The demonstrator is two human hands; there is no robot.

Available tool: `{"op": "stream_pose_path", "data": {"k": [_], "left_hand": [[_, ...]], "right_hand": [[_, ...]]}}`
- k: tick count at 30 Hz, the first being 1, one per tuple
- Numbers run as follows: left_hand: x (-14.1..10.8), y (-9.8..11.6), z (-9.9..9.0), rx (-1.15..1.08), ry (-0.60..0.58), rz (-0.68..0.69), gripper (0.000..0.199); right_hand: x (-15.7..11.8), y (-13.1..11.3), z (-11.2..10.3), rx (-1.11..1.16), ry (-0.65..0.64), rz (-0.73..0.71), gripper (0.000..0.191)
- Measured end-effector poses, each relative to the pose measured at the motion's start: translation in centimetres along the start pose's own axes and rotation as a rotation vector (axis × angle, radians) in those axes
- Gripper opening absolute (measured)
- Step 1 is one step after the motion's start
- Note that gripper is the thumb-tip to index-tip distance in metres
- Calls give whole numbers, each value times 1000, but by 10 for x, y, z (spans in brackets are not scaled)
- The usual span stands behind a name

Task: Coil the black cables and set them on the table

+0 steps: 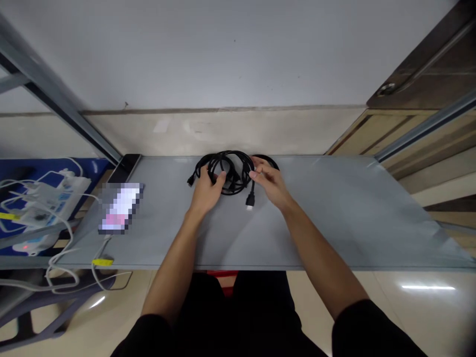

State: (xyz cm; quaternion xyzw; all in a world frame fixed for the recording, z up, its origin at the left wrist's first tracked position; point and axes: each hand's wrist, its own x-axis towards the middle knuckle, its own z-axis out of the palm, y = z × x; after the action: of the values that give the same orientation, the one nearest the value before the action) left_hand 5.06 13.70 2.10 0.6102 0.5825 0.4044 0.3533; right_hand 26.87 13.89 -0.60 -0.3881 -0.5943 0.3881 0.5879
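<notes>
A looped black cable is between my hands near the back of the grey shelf. My left hand grips the left side of the loops, its thumb in front and its fingers partly hidden behind them. With thumb and bent fingers, my right hand holds the right side of the loops. A flat plug, which looks like an HDMI connector, hangs from the coil just left of my right hand. Another black plug lies by my left hand. More black cable shows behind my right hand.
A phone with a blurred screen lies on the shelf at left, with a dark flat object behind it. White power strips and tangled white cords stand further left. Metal posts rise at the shelf's ends; a wall closes the back.
</notes>
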Motion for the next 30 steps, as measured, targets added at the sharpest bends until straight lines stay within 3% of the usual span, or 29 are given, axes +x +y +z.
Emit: {"op": "stream_pose_path", "data": {"k": [4, 8, 13, 16, 19, 21, 27, 30], "left_hand": [[-1, 2, 2, 32, 10, -25, 37], [-3, -1, 8, 11, 15, 20, 25], [-7, 2, 10, -302, -150, 32, 14], [-7, 6, 1, -418, -282, 14, 17], [-4, 6, -11, -452, -467, 50, 27], [-1, 3, -18, -408, -529, 81, 36], [0, 1, -21, -298, -481, -46, 57], [-3, 5, -16, -356, -477, -40, 63]], "right_hand": [[3, 10, 3, 80, 34, 1, 45], [3, 17, 13, 164, 147, 80, 44], [1, 4, 19, 260, 183, 273, 53], [2, -8, 12, 299, 137, 319, 54], [5, -15, 1, 329, 172, 343, 50], [7, -18, -4, 309, 202, 353, 48], [6, -22, -4, 273, 142, 344, 53], [2, -23, 3, 251, 75, 392, 44]]}}
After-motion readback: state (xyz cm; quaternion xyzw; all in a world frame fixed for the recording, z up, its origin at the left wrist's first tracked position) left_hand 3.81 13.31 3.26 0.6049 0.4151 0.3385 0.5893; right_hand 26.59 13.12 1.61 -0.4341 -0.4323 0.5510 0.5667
